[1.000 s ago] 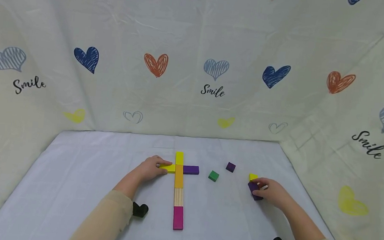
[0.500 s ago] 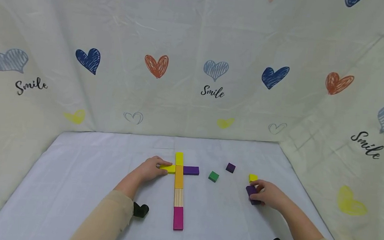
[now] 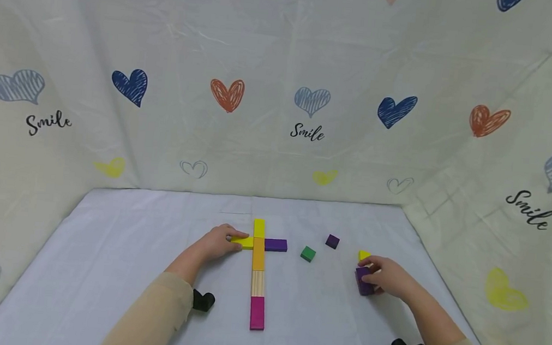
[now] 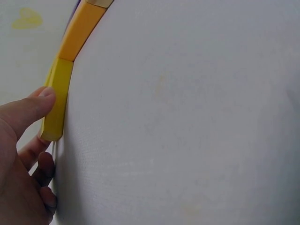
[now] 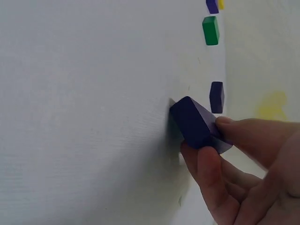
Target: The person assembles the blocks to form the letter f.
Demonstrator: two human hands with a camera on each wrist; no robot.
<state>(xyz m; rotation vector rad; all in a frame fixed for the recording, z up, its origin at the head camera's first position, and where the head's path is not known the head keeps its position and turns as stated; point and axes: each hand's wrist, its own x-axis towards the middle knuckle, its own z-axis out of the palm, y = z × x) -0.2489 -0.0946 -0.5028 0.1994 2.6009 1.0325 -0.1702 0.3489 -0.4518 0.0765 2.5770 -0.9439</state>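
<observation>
My left hand [image 3: 215, 243] pinches a yellow block [image 4: 61, 101] by its sides between thumb and fingers. That block lies flat, its inner end against an orange block [image 3: 258, 254]. Opposite it, a purple block [image 3: 276, 245] extends to the right. A second yellow block [image 3: 259, 227] tops the column, with a striped pale piece [image 3: 257, 284] and a magenta block [image 3: 257, 313] below the orange one. On the right, my right hand [image 3: 392, 278] grips another purple block [image 5: 194, 122] between thumb and fingers, tilted in the right wrist view. Its far side is hidden.
A green block [image 3: 308, 253] and a small dark purple block [image 3: 332, 241] lie between the column and my right hand. Just beyond that hand sits a yellow block [image 3: 364, 255], partly covered. White cloth [image 3: 115, 268] covers the table, and a printed curtain [image 3: 254, 143] rises behind.
My right hand has brought its purple block slightly nearer to me and turned it to a more upright angle. The left hand keeps its hold on the yellow block.
</observation>
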